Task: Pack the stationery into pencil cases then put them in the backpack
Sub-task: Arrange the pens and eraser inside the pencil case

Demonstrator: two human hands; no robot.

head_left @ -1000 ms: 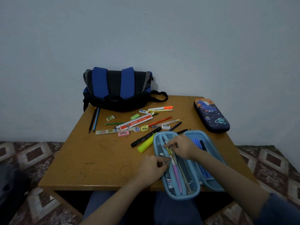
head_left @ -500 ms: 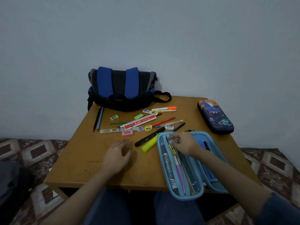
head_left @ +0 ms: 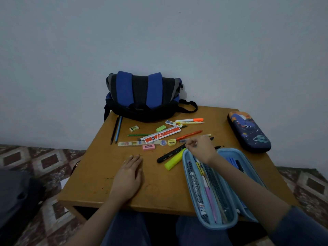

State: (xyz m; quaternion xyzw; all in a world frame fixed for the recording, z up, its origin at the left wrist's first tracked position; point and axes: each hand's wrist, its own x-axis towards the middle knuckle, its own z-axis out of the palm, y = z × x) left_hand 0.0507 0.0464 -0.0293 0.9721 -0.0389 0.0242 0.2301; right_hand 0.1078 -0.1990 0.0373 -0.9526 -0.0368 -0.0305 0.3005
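An open light-blue pencil case (head_left: 211,222) lies at the table's front right, with pens and pencils under its mesh pockets. My right hand (head_left: 199,149) reaches past its far end, fingers curled over a small white box among the loose stationery; its grip is hidden. My left hand (head_left: 129,176) rests flat on the table and holds nothing. A black marker (head_left: 170,154) and a yellow highlighter (head_left: 174,160) lie just left of the case. A red ruler (head_left: 162,134), pink eraser (head_left: 148,147) and yellow sharpener (head_left: 171,142) lie farther back. The blue-and-black backpack (head_left: 142,96) sits against the wall.
A closed dark-blue space-print pencil case (head_left: 248,131) lies at the table's right edge. Two pencils (head_left: 117,129) lie at the left near the backpack. The wooden table (head_left: 99,174) stands on a patterned floor, with a dark object (head_left: 16,197) at the left.
My left hand left the blue case and moved left onto the bare tabletop. My right hand moved from the case's mesh pocket out to the loose stationery beyond it.
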